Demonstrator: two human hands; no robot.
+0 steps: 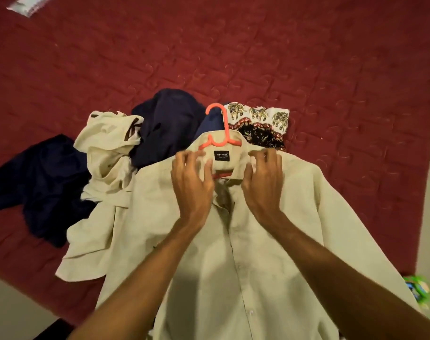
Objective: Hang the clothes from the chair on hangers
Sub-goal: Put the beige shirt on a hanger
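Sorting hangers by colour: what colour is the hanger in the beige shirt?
Coral pink hanger, in the beige shirt; best in the head view.

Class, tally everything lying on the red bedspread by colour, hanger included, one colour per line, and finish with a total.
Beige: 2 (beige shirt, crumpled beige garment)
Navy: 2 (middle navy heap, left navy heap; whether they join underneath is hidden)
Patterned: 1 (elephant-print cloth)
Coral: 1 (coral hanger)
Total: 6

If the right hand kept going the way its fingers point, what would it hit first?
The right hand holds the collar of the beige shirt; past that, probably the elephant-print cloth just beyond, though depth is unclear.
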